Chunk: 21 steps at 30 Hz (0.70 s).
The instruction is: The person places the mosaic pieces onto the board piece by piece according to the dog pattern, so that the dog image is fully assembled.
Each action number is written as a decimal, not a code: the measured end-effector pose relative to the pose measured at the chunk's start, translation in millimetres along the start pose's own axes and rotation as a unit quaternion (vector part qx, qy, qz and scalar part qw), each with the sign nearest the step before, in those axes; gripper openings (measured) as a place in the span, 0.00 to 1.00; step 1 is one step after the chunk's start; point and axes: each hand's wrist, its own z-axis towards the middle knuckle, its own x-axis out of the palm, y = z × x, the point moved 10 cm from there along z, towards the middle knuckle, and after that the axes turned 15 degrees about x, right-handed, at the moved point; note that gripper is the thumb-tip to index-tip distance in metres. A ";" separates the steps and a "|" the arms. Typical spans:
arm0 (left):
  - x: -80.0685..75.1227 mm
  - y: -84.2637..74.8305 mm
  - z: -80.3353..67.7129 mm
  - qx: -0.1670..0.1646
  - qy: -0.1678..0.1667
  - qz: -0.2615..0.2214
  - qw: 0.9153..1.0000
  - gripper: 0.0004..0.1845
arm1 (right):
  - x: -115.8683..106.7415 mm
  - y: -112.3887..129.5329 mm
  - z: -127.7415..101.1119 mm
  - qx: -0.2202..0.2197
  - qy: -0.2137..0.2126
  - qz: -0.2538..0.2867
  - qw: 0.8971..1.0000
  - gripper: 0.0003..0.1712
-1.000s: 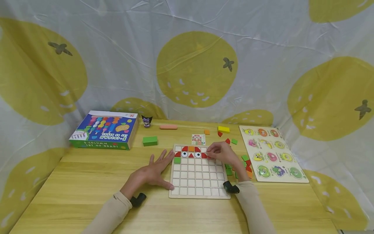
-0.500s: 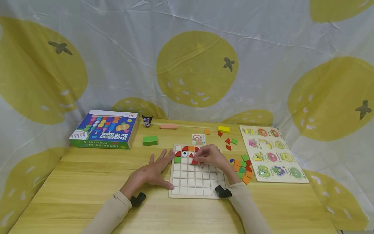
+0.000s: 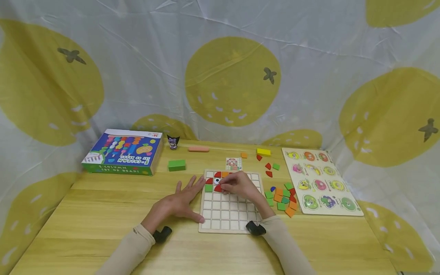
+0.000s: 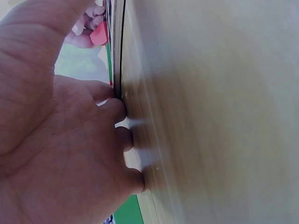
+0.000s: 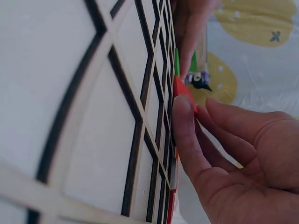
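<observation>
Red piece [image 3: 218, 188] pinched in the right hand [image 3: 237, 185] fingers [image 5: 184, 135], held just over a square near the top left of the white grid board [image 3: 231, 214], beside the green square [image 3: 208, 188]; left hand [image 3: 178, 203] flat and open on the tabletop [image 3: 103, 214], fingertips touching the board's left edge. Could tip, land crooked on a grid line, or bump the eye piece [image 3: 217, 181] out of place if let go too early. Hard to tell the red piece's full shape or which square sits under it, with the fingers covering most of it and some top-row pieces.
</observation>
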 end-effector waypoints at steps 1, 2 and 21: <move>0.0 0.3 -0.1 -0.001 0.001 0.001 1.000 0.71 | -0.1 0.9 0.0 -0.001 -0.003 -0.005 1.000 0.08; -0.2 0.0 -0.1 -0.001 0.002 0.001 1.000 0.71 | -0.1 1.8 0.0 -0.002 -0.005 -0.008 1.000 0.08; 0.1 0.5 1.2 -0.005 0.001 0.005 1.000 0.72 | -2.2 5.5 -2.4 -0.003 -0.019 -0.025 1.000 0.10</move>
